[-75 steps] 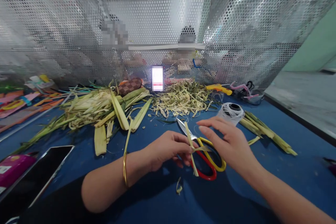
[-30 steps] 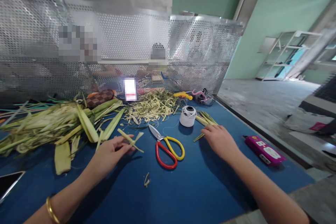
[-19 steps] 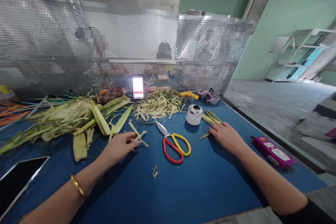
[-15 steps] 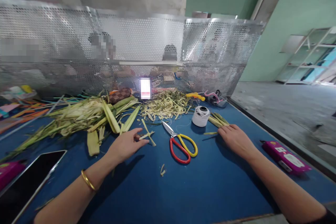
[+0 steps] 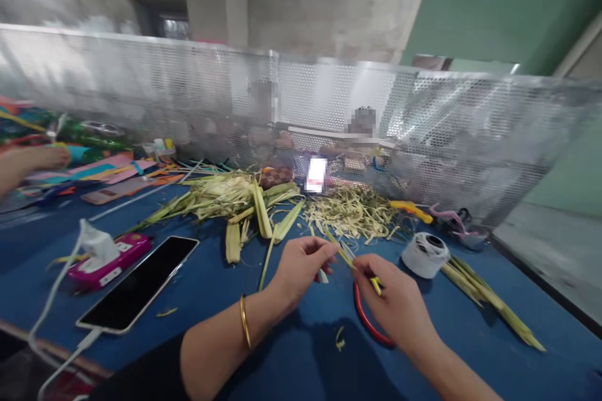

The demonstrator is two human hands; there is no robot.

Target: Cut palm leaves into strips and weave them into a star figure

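Observation:
My left hand [image 5: 301, 266], with a gold bangle at the wrist, is closed in a pinch. Pale ends of crossed leaf strips [image 5: 323, 276] poke out below its fingertips. Between the two hands runs a narrow green-yellow leaf strip [image 5: 345, 255], whose near end my right hand [image 5: 395, 297] pinches. Under the right hand lies a pair of scissors [image 5: 364, 318]; its red handle shows, while most of the rest is covered. A white spool of thread [image 5: 424, 255] stands to the right, beside a bundle of long leaf strips [image 5: 493, 302].
Leaf stalks [image 5: 221, 197] and a heap of shredded strips [image 5: 350, 210] lie along the perforated screen [image 5: 211, 100]. A phone [image 5: 141, 282] on a cable and a purple power strip [image 5: 120, 263] are at left. Another person's hand [image 5: 42, 156] is far left, near coloured paper.
My right hand has left the strip bundle and come inward with a strip, meeting my left hand above the scissors. The view has turned left.

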